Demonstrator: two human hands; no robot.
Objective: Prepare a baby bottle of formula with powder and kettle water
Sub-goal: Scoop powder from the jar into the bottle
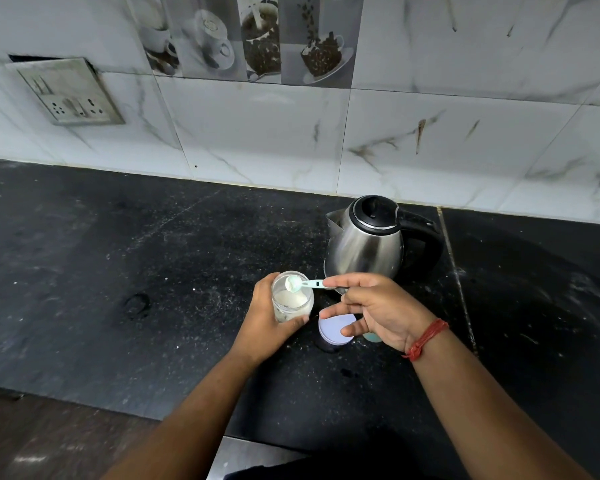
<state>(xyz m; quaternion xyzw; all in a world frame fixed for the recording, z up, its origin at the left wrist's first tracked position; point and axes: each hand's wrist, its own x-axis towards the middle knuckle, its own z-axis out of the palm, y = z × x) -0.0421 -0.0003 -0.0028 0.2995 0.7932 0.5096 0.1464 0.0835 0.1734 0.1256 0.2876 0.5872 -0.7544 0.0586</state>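
Scoop of powder poised over the open jar
Head view: left hand (269, 318) wraps its fingers round the powder jar (291, 297) on the black counter (118, 271); right hand (374, 306) pinches the pale scoop (300, 285) by its handle, other fingers spread, above the lid (335, 332), kettle (371, 237) just behind

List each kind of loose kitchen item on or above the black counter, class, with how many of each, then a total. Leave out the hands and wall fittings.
Kettle: 1
Jar of white powder: 1
Scoop: 1
Round lid: 1
Pale green item, mostly hidden under the right hand: 1
Total: 5
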